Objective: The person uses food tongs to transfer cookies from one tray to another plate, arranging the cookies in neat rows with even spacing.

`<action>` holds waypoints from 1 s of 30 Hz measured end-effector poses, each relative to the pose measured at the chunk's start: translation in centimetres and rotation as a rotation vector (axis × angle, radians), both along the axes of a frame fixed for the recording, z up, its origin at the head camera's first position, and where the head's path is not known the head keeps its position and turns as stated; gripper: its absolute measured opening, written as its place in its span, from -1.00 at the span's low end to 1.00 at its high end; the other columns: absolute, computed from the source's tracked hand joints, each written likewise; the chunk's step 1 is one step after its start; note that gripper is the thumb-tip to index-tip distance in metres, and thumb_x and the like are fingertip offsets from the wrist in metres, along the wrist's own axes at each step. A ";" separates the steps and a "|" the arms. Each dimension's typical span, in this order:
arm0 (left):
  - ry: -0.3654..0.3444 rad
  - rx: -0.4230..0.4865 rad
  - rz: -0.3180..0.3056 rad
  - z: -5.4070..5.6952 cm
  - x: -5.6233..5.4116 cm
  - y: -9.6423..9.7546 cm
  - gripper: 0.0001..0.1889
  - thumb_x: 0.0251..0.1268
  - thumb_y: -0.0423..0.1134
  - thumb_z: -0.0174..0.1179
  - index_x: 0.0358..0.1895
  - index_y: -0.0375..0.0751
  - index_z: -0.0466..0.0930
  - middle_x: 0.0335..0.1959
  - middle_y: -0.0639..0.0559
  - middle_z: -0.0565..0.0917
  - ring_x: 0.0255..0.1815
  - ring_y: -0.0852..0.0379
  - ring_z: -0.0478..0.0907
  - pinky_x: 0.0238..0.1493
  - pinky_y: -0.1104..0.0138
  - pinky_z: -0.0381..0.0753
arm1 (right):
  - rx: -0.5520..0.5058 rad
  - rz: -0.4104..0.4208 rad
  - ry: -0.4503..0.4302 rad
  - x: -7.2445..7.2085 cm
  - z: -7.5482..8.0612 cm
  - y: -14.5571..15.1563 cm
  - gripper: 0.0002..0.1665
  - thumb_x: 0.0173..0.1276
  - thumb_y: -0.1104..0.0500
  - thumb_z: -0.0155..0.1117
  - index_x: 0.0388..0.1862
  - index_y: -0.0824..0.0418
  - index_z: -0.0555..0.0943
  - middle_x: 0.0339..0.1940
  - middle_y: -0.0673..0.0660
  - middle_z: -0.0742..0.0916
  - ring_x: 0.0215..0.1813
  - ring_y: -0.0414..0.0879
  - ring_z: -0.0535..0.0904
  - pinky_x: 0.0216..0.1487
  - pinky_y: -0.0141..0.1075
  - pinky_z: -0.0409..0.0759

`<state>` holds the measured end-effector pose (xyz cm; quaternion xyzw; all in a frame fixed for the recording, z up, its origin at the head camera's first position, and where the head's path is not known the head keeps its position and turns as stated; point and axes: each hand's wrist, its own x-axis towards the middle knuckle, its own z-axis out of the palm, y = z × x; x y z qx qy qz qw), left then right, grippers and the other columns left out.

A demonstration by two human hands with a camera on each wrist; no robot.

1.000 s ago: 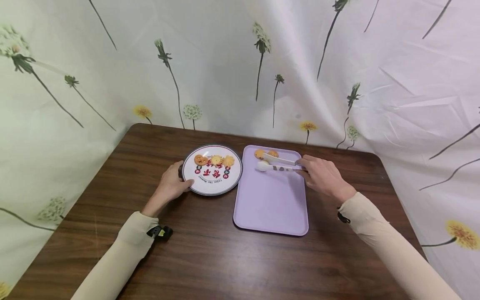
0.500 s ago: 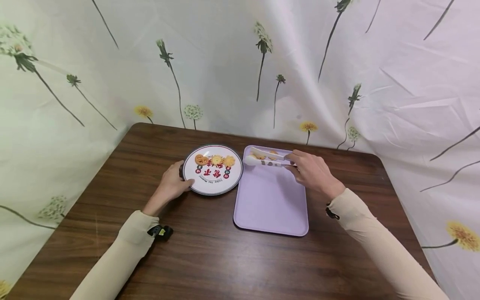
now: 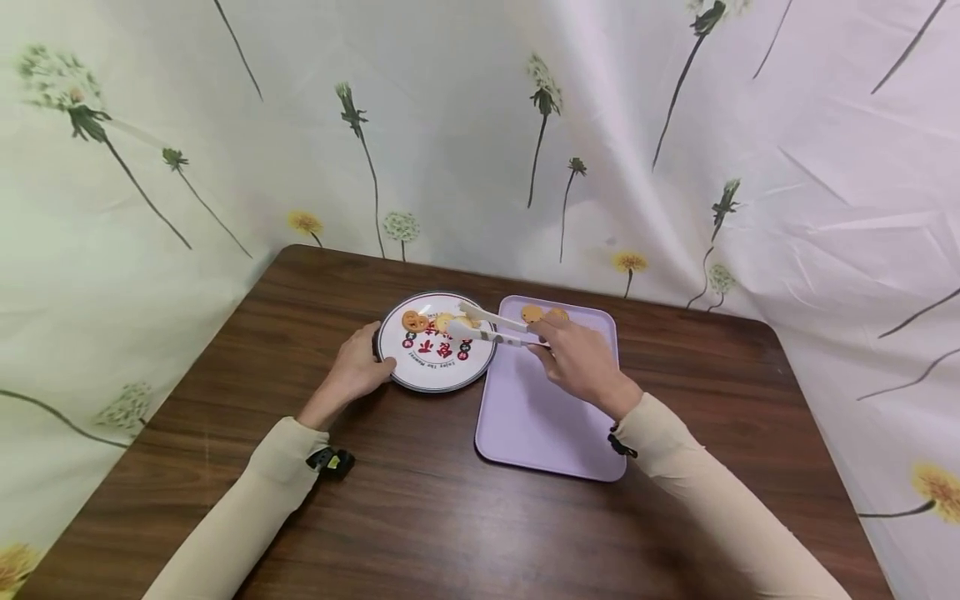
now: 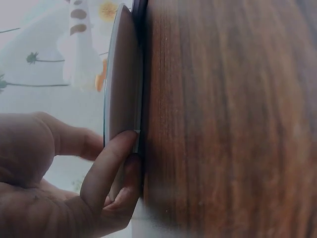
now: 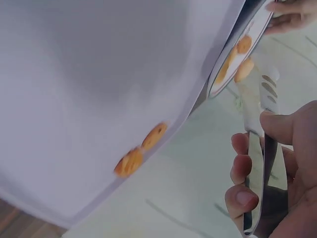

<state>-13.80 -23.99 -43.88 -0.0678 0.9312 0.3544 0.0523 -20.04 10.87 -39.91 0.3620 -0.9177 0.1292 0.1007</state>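
My left hand (image 3: 356, 365) grips the left edge of a white plate (image 3: 408, 367) with red lettering and a dark rim. In the left wrist view, the thumb lies over the rim and the fingers (image 4: 111, 153) curl underneath. Several cookies sit on the plate, a brown pretzel-shaped one (image 3: 415, 322) among them. Held in my right hand (image 3: 577, 358) are metal tongs (image 3: 495, 337) with white, brown-spotted ends, reaching over the plate's right side. In the right wrist view, a golden cookie (image 5: 244, 70) shows right at the tong tips.
A lilac tray (image 3: 517, 433) lies just right of the plate, carrying two cookies (image 3: 532, 313) near its far edge. Both rest on a dark wooden table (image 3: 420, 500). Behind it hangs a pale cloth (image 3: 465, 150) printed with dandelions.
My right hand has carried the tongs leftward from over the tray to over the plate. The left hand keeps its grip on the plate. The view has shifted slightly.
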 end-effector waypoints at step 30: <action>-0.067 0.177 0.000 0.0 0.5 -0.5 -0.21 0.49 -0.39 0.06 0.65 -0.49 -0.11 0.58 -0.60 0.12 0.12 -0.20 0.70 0.00 0.32 0.73 | 0.003 0.056 -0.095 1.1 -2.4 -6.9 -0.75 0.53 0.02 0.31 0.08 0.07 0.73 -0.26 -0.07 0.69 -0.34 -0.16 0.59 -0.45 -0.19 0.57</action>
